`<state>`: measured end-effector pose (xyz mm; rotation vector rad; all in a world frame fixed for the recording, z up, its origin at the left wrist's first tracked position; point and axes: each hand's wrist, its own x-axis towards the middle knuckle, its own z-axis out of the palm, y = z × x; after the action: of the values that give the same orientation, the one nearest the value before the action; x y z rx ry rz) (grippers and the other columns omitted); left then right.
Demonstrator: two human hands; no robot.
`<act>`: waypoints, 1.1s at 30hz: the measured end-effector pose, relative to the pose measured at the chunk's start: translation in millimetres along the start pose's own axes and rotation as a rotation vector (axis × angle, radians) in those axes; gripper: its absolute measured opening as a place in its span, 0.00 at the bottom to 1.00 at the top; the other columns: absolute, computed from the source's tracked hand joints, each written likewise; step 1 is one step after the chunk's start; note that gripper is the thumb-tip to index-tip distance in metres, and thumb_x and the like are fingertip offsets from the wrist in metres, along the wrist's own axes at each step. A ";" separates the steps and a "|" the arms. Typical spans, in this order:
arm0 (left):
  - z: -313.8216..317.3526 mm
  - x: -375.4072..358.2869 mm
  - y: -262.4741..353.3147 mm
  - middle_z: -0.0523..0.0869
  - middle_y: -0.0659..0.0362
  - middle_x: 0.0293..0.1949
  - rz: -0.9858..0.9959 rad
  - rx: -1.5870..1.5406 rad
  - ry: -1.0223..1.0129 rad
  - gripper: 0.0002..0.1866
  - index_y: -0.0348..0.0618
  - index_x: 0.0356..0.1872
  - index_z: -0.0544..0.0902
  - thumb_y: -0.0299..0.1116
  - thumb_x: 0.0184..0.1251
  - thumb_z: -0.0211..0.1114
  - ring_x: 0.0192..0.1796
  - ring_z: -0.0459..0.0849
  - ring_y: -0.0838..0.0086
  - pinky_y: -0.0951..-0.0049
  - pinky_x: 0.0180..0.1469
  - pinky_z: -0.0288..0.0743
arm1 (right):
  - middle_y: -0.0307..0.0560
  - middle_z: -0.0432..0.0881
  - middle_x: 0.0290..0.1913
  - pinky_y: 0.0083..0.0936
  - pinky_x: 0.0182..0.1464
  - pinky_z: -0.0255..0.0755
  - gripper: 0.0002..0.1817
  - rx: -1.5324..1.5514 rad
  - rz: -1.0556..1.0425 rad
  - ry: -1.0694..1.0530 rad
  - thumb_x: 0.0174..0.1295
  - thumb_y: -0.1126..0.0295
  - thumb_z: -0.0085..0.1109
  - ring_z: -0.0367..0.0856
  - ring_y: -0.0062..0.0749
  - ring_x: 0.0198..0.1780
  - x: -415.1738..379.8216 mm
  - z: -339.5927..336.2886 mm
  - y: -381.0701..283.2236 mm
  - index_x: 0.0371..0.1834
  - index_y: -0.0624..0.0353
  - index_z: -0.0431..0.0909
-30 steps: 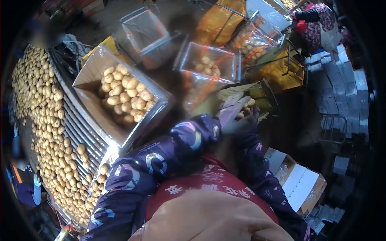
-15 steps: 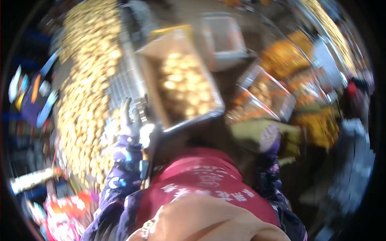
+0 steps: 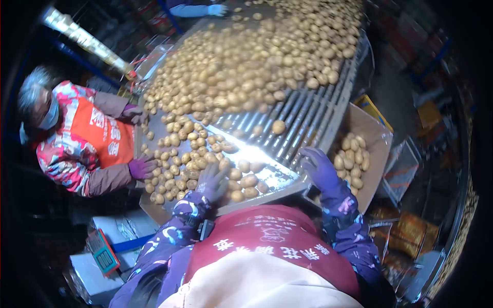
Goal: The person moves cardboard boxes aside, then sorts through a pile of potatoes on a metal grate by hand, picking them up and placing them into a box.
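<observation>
My left hand (image 3: 212,182), in a purple and grey glove, lies with its fingers stretched out among the potatoes (image 3: 197,156) at the near edge of the sorting table. A few larger potatoes (image 3: 249,180) sit just right of it. My right hand (image 3: 319,168), gloved in purple, reaches over the table's near right corner, beside the metal roller rack (image 3: 308,115). Its fingers are apart and nothing shows in them. Just beyond that hand stands a cardboard box (image 3: 374,154) with potatoes in it.
A co-worker in a red apron (image 3: 109,136) stands at the left, gloved hands (image 3: 142,167) on the table edge. Another person's gloved hand (image 3: 217,10) shows at the far side. A scale display (image 3: 103,252) is at lower left; a plastic-lined crate (image 3: 401,172) is right.
The view has swung left from the boxes to the table. My left hand is now among the potatoes, and my right hand has come from the right side to the table corner.
</observation>
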<state>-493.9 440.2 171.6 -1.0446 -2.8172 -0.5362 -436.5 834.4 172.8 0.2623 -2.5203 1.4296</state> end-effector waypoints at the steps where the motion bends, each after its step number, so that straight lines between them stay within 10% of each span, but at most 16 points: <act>1: -5.5 -11.3 -4.3 0.76 0.47 0.62 -0.025 -0.035 0.003 0.25 0.47 0.64 0.76 0.37 0.64 0.63 0.65 0.73 0.45 0.51 0.66 0.68 | 0.58 0.77 0.62 0.38 0.71 0.66 0.27 -0.172 -0.156 -0.030 0.68 0.64 0.62 0.73 0.51 0.68 29.0 6.0 13.1 0.70 0.59 0.72; 6: -13.9 -76.8 -26.0 0.74 0.39 0.63 -0.266 -0.139 0.010 0.33 0.41 0.70 0.70 0.33 0.63 0.67 0.64 0.74 0.40 0.47 0.68 0.68 | 0.60 0.79 0.59 0.42 0.68 0.69 0.28 -0.483 0.098 0.220 0.66 0.61 0.65 0.76 0.52 0.64 124.6 85.4 38.9 0.67 0.59 0.74; 9: -24.0 -89.6 -12.6 0.76 0.38 0.62 -0.599 -0.306 -0.021 0.35 0.37 0.71 0.68 0.33 0.61 0.68 0.64 0.75 0.41 0.49 0.68 0.69 | 0.60 0.79 0.55 0.44 0.65 0.71 0.25 -0.009 0.132 -0.459 0.67 0.59 0.63 0.78 0.54 0.60 154.0 87.6 -35.3 0.63 0.60 0.76; 14: -17.6 -80.6 -12.9 0.72 0.35 0.68 -0.662 -0.344 -0.055 0.43 0.31 0.75 0.62 0.39 0.62 0.70 0.71 0.71 0.41 0.52 0.74 0.64 | 0.60 0.79 0.60 0.43 0.65 0.71 0.29 -0.205 -0.198 -0.313 0.66 0.51 0.61 0.78 0.54 0.62 231.8 140.0 23.7 0.63 0.60 0.77; 17: -34.3 -57.3 -6.8 0.73 0.34 0.66 -0.695 -0.377 -0.132 0.40 0.34 0.74 0.64 0.38 0.62 0.69 0.69 0.73 0.40 0.51 0.72 0.65 | 0.63 0.75 0.66 0.46 0.70 0.66 0.39 -0.356 0.162 -0.423 0.61 0.44 0.65 0.71 0.57 0.69 312.5 87.8 -13.4 0.70 0.57 0.73; 21: -31.0 -42.1 -20.4 0.79 0.38 0.54 -0.630 -0.392 -0.208 0.34 0.34 0.68 0.69 0.36 0.61 0.68 0.57 0.78 0.41 0.50 0.60 0.73 | 0.64 0.67 0.73 0.48 0.73 0.64 0.47 -0.568 0.085 -0.473 0.58 0.40 0.67 0.66 0.58 0.74 352.8 108.3 22.5 0.77 0.54 0.66; 25: -21.3 -37.2 -29.0 0.81 0.40 0.50 -0.528 -0.409 -0.117 0.32 0.35 0.66 0.71 0.35 0.62 0.67 0.53 0.80 0.43 0.52 0.56 0.74 | 0.62 0.67 0.73 0.48 0.73 0.64 0.48 -0.434 0.138 -0.508 0.55 0.36 0.67 0.65 0.57 0.74 344.7 121.8 23.7 0.76 0.51 0.69; 29: -22.3 -12.9 -33.2 0.85 0.39 0.46 -0.775 -0.561 -0.071 0.24 0.34 0.64 0.75 0.30 0.68 0.64 0.49 0.85 0.45 0.55 0.51 0.79 | 0.56 0.75 0.65 0.50 0.72 0.65 0.37 -0.335 0.034 -0.971 0.51 0.46 0.70 0.66 0.59 0.71 289.8 126.1 -41.4 0.65 0.49 0.79; 33: -28.7 42.2 -63.8 0.84 0.41 0.55 -0.511 -0.263 0.147 0.25 0.39 0.66 0.76 0.31 0.69 0.65 0.57 0.84 0.48 0.57 0.59 0.79 | 0.56 0.64 0.76 0.56 0.73 0.64 0.40 -0.160 -0.522 -0.827 0.56 0.45 0.69 0.54 0.63 0.80 169.7 157.0 -14.1 0.72 0.47 0.72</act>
<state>-568.4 411.0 188.3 -0.2718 -2.9203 -1.0022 -612.7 685.1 155.1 1.6211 -2.7676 1.0111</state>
